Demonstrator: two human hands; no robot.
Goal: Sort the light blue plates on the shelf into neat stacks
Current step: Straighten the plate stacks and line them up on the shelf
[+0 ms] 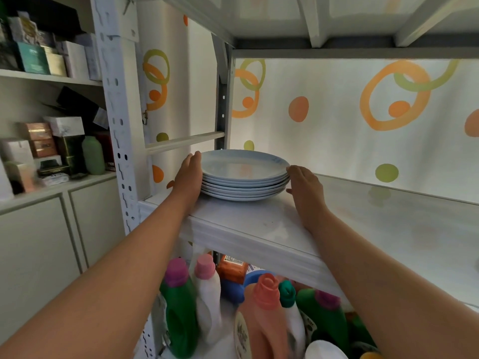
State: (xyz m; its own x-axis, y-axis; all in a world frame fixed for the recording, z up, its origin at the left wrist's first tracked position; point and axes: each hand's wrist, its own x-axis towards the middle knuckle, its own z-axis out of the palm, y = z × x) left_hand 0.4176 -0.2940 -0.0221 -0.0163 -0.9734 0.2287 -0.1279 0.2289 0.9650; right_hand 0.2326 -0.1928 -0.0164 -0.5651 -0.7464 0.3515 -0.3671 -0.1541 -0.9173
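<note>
One stack of several light blue plates (243, 174) stands on the white shelf (259, 224), near its left back corner. My left hand (188, 174) lies flat against the stack's left side, fingers together and touching the rims. My right hand (304, 185) presses against the stack's right side, fingers pointing at the plate edges. The stack looks even, each plate lying level on the one below. Neither hand lifts a plate; both rest on the shelf beside the stack.
A white metal post (116, 112) stands left of the stack, with a crossbar (185, 142) behind my left hand. The shelf above (337, 35) is low overhead. Detergent bottles (267, 307) fill the shelf below. Boxes (41, 141) sit in the cupboard at left.
</note>
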